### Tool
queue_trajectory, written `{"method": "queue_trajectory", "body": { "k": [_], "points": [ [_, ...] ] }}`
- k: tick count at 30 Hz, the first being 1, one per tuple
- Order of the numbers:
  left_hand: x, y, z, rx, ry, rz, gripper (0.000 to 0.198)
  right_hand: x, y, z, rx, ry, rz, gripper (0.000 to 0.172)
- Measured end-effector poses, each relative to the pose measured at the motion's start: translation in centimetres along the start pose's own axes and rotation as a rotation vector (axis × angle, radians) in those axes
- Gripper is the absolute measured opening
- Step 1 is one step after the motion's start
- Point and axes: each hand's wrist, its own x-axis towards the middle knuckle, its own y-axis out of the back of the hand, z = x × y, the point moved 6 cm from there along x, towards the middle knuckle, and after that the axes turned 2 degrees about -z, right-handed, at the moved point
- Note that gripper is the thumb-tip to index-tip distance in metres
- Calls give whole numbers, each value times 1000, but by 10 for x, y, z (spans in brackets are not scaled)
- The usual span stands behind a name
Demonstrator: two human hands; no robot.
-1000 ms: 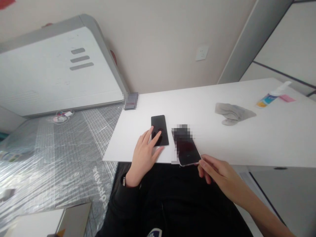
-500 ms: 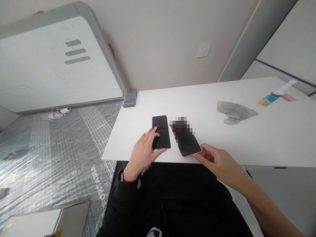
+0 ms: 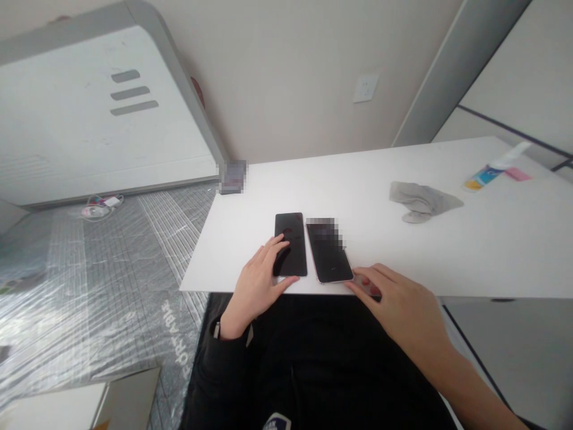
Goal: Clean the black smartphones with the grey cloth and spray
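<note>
Black phone (image 3: 290,234), long axis pointing away from the person, lies on the worktop (image 3: 447,251) under the open left grip (image 3: 256,282), fingers flat on its lower half. Second phone (image 3: 326,251) lies just right, nearly parallel; open right grip (image 3: 396,298) sits at its near corner.

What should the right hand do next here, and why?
Probably lift the right hand away from the silver-edged black smartphone. Its fingertips sit at that phone's lower corner, and the phone already lies neatly alongside the glossy black smartphone under the left hand, so it seems placed.
</note>
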Motion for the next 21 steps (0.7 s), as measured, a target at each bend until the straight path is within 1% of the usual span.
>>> {"method": "queue_trajectory", "body": {
  "k": [3,6,10,16,21],
  "points": [
    [-2,-4,2,8,3,1,69,-1,-5,3,-24,56,60,28],
    [-4,-9,4,29,12,0,69,1,-10,7,-17,94,113,35],
    [-4,-10,4,10,36,-10,68,4,-17,10,33,114,114,38],
    [-4,-6,3,-53,36,-5,74,5,-16,6,69,85,119,32],
    [-5,-6,2,-76,42,-13,73,8,-17,3,91,27,128,31]
  ]
}}
